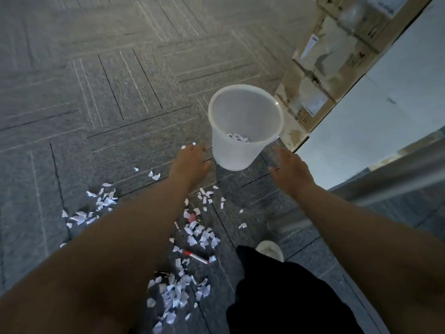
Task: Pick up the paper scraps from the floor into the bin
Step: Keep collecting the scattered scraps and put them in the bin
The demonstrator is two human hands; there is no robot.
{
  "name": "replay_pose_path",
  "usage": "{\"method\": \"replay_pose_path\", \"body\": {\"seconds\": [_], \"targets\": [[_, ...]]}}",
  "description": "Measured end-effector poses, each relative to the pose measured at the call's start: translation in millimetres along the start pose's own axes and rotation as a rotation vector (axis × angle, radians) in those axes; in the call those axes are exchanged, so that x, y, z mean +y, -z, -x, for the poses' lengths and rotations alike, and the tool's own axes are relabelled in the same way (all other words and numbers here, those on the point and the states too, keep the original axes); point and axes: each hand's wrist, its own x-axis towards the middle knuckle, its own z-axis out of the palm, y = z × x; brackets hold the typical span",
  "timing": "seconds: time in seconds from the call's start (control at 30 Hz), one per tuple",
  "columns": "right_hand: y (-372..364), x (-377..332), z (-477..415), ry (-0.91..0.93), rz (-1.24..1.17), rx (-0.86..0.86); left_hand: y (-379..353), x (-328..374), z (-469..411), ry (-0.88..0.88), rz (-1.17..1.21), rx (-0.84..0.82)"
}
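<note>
We see two arms, the left forearm [134,237] and the right forearm [349,227], both uncovered along all of their visible length. Each ends in a bare hand, the left hand [190,162] and the right hand [291,172]. Lower down we see a black garment [289,297], plain and matte, over a leg. Past its edge shows the rounded toe of a whitish shoe [271,250]. A second pale shape [287,224] just beyond is too blurred for us to identify.

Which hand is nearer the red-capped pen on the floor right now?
Left. The left hand is beyond the pen, left of the bin; the right hand is farther off, at the bin's right.
</note>
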Motion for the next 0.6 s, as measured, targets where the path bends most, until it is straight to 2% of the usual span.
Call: {"method": "replay_pose_path", "body": {"seconds": [0.1, 0.2, 0.3, 0.43, 0.53, 0.6], "targets": [[-37, 8, -19, -0.073, -0.04, -0.047, -25, -11, -17, -0.11, -0.158, 0.017], [-80, 36, -40, -0.123, 0.062, -0.135, -62, -12, -46, -0.268, -0.349, 0.004], [-109, 69, -73, -0.191, 0.094, -0.175, -90, -6, -93, -0.515, -0.409, 0.113], [-139, 100, -121, -0.405, -0.026, -0.094, -114, 8, -156, -0.635, -0.398, 0.189], [-163, 115, -149, -0.637, -0.14, -0.01, -116, 7, -185, -0.813, -0.463, 0.376], [-180, 123, -161, -0.703, -0.149, 0.006, -117, 5, -196, -0.911, -0.463, 0.47]]}}
